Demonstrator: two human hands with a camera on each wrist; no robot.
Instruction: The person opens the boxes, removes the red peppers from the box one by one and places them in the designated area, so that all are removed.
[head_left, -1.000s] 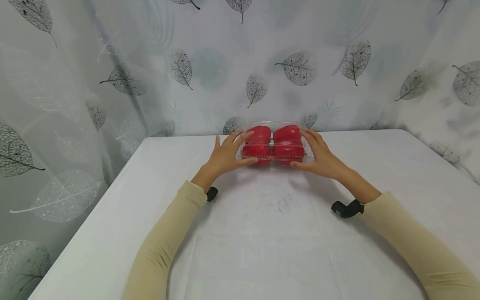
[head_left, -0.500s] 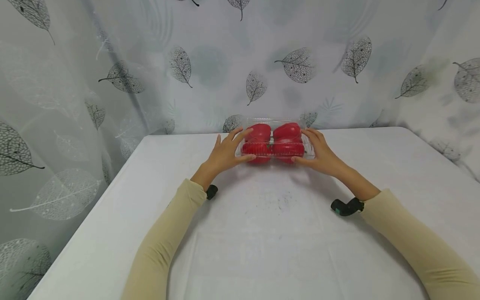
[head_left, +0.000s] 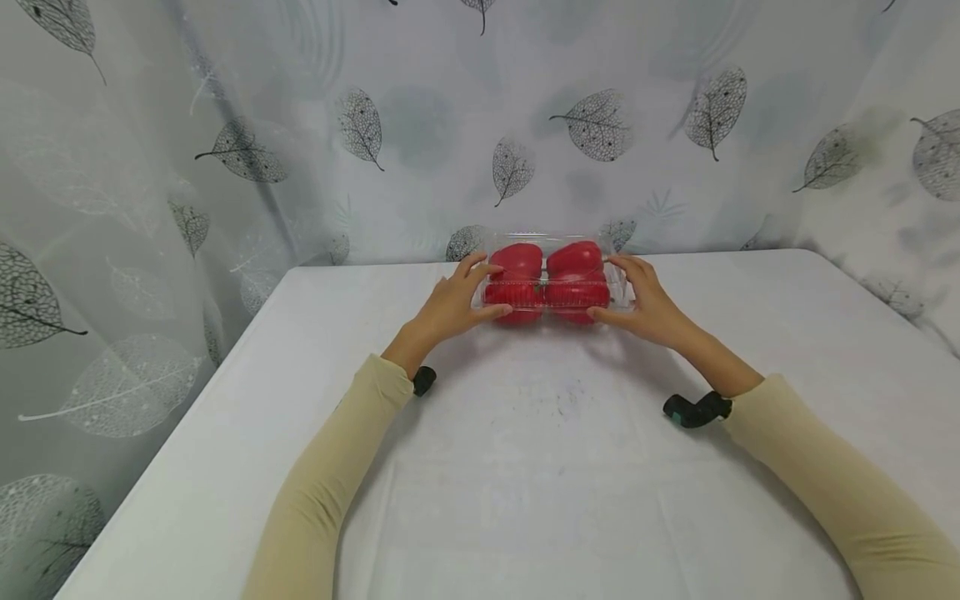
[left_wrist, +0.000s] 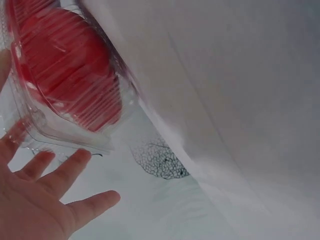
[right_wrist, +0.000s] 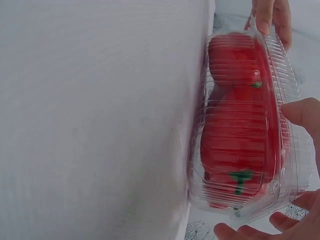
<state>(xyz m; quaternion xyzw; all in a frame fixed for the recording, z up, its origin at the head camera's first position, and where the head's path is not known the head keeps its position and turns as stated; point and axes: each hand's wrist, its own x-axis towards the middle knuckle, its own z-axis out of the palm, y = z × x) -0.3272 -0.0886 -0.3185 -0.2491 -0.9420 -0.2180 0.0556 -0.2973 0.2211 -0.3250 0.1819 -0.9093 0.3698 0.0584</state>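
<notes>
Left hand (head_left: 452, 306): grasping the clear box (head_left: 618, 292) by its left end; thumb on the near side.
Right hand (head_left: 651, 310): grasping the opposite end, thumb near the rim.
Plastic: probably flexes; squeeze lightly, equal pressure both ends, thumbs by the stiffer rim.
Red produce (head_left: 517, 260): inside the box; likely to shift if tilted, so hold level.
White surface (head_left: 525, 483): box at far edge, about midway between the far corners; little margin, avoid pushing outward.
Leaf-print curtain (head_left: 427, 192): just behind; fingertips could brush it.
</notes>
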